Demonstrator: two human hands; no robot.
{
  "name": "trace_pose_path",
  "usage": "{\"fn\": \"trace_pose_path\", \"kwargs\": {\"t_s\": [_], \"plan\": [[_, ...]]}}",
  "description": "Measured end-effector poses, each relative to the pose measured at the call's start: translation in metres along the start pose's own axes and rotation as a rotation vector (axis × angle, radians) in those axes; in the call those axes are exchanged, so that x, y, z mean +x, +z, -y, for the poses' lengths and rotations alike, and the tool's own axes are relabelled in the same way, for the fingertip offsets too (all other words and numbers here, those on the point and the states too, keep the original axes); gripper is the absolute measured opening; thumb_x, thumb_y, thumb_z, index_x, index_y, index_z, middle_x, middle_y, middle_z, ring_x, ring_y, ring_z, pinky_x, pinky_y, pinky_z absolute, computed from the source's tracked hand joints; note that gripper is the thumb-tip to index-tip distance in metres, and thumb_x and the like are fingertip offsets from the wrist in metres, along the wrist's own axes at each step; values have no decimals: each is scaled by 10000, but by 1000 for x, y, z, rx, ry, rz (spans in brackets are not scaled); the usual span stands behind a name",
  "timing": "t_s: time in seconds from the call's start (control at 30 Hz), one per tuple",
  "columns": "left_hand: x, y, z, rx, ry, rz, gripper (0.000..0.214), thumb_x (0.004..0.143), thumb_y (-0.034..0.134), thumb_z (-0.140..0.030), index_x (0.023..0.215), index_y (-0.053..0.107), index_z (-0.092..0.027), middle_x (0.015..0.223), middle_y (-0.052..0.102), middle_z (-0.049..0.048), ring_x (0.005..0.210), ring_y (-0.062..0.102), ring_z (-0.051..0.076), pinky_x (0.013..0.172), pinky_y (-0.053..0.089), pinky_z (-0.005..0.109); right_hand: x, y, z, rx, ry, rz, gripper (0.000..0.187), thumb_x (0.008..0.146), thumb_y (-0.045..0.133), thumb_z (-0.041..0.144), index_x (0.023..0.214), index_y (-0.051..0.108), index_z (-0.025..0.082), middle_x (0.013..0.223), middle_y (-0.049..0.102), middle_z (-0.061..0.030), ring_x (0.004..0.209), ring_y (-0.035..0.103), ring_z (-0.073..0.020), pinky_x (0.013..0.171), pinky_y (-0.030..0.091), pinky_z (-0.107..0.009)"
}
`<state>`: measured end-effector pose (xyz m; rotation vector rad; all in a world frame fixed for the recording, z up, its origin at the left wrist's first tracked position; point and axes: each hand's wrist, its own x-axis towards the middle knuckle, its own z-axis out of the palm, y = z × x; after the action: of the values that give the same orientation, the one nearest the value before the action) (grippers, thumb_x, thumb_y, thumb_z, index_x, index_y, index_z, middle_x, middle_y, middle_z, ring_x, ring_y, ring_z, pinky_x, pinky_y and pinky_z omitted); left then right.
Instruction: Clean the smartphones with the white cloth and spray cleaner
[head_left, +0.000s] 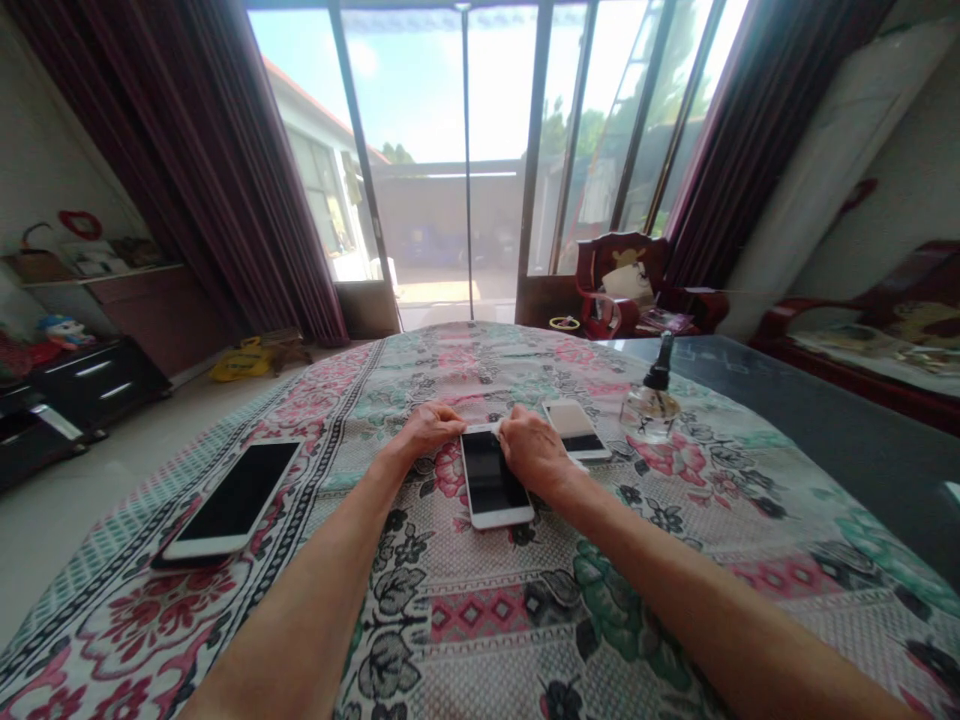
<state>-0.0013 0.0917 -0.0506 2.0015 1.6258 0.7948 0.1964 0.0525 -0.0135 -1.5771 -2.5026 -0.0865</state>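
Observation:
A white smartphone (495, 482) with a dark screen lies face up on the patterned tablecloth, between my hands. My left hand (429, 428) is closed, its fingertips gripping the phone's far left corner. My right hand (534, 445) is closed over the far right part of the phone. A bit of white cloth (496, 428) shows at its fingertips, and more white peeks out by the wrist; most of it is hidden under the palm. Just beyond my right hand lies another white phone (576, 430), its surface reflecting light.
A larger white phone (238, 497) lies at the left on something dark. Right of my right hand stands a clear bottle (651, 405) with a black pump top. The floral tablecloth (480, 650) covers the round table. A red wooden chair (600, 275) stands behind, near glass doors.

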Motion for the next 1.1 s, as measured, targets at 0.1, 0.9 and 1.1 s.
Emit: {"fn": "trace_pose_path", "kwargs": {"t_s": [0.1, 0.9, 1.1], "plan": [[0, 0, -1, 4, -8, -5, 198, 717, 593, -281, 730, 746, -156, 747, 682, 34, 763, 599, 160, 716, 471, 222, -8, 3, 10, 8, -35, -7, 326, 923, 377, 164, 939, 699, 111, 987, 628, -157, 884, 601, -220, 704, 444, -288], [0, 1, 4, 23, 48, -39, 174, 729, 601, -257, 740, 749, -164, 803, 680, 37, 802, 609, 161, 764, 470, 236, -14, 7, 4, 37, -13, -59, 249, 924, 428, 222, 880, 658, 135, 987, 604, -111, 837, 585, -179, 698, 412, -267], [0, 3, 5, 28, 57, -50, 195, 737, 588, -256, 752, 751, -150, 779, 678, 33, 791, 609, 159, 761, 468, 232, -27, 8, 31, 68, -126, -39, 233, 915, 428, 201, 883, 652, 143, 1006, 602, -107, 870, 569, -191, 720, 420, -272]]}}
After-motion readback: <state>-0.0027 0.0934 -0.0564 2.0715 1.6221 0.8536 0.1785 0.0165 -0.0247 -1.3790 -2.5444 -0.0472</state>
